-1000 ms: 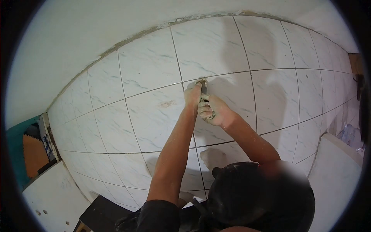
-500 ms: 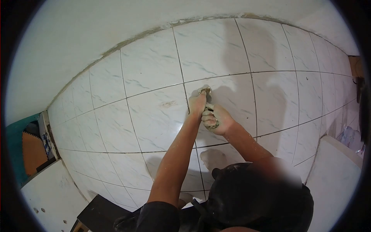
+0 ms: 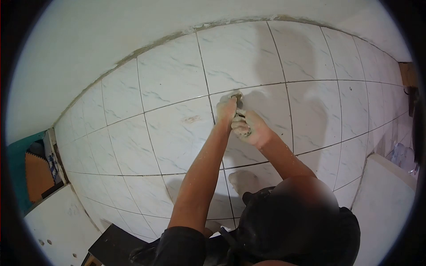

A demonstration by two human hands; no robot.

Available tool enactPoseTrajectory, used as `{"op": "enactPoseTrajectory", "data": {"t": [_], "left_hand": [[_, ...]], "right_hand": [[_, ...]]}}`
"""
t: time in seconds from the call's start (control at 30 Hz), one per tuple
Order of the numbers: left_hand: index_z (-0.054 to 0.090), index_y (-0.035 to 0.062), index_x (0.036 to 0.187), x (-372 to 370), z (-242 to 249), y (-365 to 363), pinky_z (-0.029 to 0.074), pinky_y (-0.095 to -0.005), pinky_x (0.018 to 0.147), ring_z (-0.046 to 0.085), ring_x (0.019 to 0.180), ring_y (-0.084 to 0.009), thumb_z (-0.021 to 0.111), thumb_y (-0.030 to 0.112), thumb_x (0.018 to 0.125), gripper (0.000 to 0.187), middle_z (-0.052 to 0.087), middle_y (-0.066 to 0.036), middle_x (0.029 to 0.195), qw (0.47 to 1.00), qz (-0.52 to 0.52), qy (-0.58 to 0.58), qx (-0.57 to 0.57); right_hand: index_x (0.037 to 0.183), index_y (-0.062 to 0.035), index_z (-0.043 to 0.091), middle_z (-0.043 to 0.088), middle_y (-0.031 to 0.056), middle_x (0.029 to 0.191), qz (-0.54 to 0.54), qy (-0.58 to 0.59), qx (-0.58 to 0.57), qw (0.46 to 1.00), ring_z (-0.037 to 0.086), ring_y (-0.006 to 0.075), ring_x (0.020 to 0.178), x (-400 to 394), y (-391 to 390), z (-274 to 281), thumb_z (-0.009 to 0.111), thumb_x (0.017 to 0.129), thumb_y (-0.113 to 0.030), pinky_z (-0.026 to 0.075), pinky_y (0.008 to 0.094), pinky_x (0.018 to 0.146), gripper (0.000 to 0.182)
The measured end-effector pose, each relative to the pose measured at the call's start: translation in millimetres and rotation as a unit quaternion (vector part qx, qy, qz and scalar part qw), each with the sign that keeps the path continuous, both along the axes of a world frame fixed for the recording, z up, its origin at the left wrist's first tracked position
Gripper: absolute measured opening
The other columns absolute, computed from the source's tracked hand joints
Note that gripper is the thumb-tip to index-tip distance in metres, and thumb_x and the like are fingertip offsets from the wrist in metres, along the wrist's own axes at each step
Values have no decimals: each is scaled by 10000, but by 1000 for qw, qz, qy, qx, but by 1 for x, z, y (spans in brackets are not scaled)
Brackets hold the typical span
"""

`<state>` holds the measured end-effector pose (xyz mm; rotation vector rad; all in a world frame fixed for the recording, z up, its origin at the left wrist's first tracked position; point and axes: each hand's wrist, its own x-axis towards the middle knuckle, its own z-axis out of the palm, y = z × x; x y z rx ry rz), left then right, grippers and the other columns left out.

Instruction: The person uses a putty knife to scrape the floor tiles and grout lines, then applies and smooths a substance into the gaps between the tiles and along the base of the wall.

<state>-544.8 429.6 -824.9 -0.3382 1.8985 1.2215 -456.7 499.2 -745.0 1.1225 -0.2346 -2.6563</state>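
Both hands are together above the white marbled floor tiles (image 3: 173,128), near a dark joint line. My left hand (image 3: 226,109) is closed around a small tool (image 3: 239,100) with pale, pasty material on its end, which lies close to the tile. Just below and to the right, my right hand (image 3: 250,127) is closed, its fingers curled around a lump of pale greenish paste (image 3: 245,132). Whitish residue coats both hands. The fingers hide most of the tool.
A rough-edged joint (image 3: 177,34) runs along the base of the white wall (image 3: 88,40). A faint brown smear (image 3: 191,119) marks one tile. At the right lies a clear plastic item (image 3: 401,155); a black object (image 3: 116,246) stands at the lower left.
Both hands have shifted slightly upward, away from the body, and the tool's end is now nearer the upper tile joint. The grips look the same.
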Motion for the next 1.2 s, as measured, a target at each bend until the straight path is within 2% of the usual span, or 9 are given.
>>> {"op": "enactPoseTrajectory", "data": {"t": [0.2, 0.3, 0.37, 0.53, 0.6, 0.7, 0.73, 0.83, 1.2], "left_hand": [[692, -84, 1014, 4, -3, -3, 510, -399, 752, 688, 852, -307, 618, 302, 833, 433, 714, -209, 946, 997, -48, 49, -20], [687, -93, 1018, -3, 0, 3, 508, -394, 772, 688, 868, -307, 622, 313, 831, 451, 710, -222, 961, 1000, 2, -19, -18], [690, -84, 956, 7, -19, -1, 490, -373, 626, 632, 695, -235, 629, 267, 834, 377, 677, -157, 817, 998, -24, 51, -27], [683, -98, 966, 1, -11, 11, 502, -385, 654, 655, 730, -237, 626, 267, 839, 391, 695, -166, 861, 994, -55, 76, -55], [670, -124, 1007, -4, 14, 21, 501, -397, 813, 681, 920, -319, 573, 270, 816, 449, 703, -237, 951, 999, -7, 23, -30], [664, -136, 1000, 7, -12, 17, 510, -402, 778, 685, 879, -316, 567, 254, 811, 444, 701, -240, 926, 996, -38, 77, -19], [669, -133, 988, 15, -15, 19, 514, -391, 765, 688, 862, -311, 575, 249, 806, 434, 703, -236, 909, 999, 32, 15, 8], [670, -111, 1012, 9, -2, 20, 508, -386, 663, 658, 769, -252, 619, 234, 857, 382, 691, -174, 932, 1000, -20, 14, -3], [706, -41, 998, 0, -2, 9, 519, -367, 734, 690, 841, -262, 574, 219, 824, 339, 720, -173, 932, 999, -1, 32, 18]], "right_hand": [[787, -128, 386, 338, -45, 613, 6, -42, 24, 999, 280, 61, 431, -5, 5, 4, 343, 997, -125, 228, 217, 345, 215], [790, -124, 385, 341, -45, 614, -6, 3, 18, 1000, 281, 60, 431, 0, 0, 2, 332, 996, -113, 230, 214, 344, 213], [802, -120, 394, 334, -40, 610, -1, -14, 17, 1000, 288, 64, 430, 8, 0, 6, 328, 1005, -110, 235, 214, 336, 214], [812, -113, 411, 328, -38, 604, -2, -31, -15, 999, 294, 68, 424, 4, 12, 6, 324, 1019, -112, 245, 206, 328, 225], [794, -110, 407, 327, -42, 600, -2, -15, 27, 1000, 287, 66, 420, 1, 16, 7, 332, 1020, -119, 242, 204, 323, 238], [770, -128, 407, 329, -45, 600, 6, 12, 26, 1000, 286, 55, 430, 14, 13, 1, 367, 997, -112, 236, 203, 333, 231], [770, -128, 407, 329, -45, 600, 7, 10, 25, 1000, 286, 55, 430, 16, 15, -1, 367, 997, -112, 236, 203, 333, 231], [767, -128, 407, 327, -46, 597, 12, -18, 17, 1000, 280, 56, 428, 12, 17, 1, 377, 999, -118, 237, 206, 332, 234], [804, -117, 423, 324, -46, 612, 11, -6, 48, 999, 290, 53, 437, -3, 8, 2, 326, 1003, -110, 226, 199, 332, 222]]}}
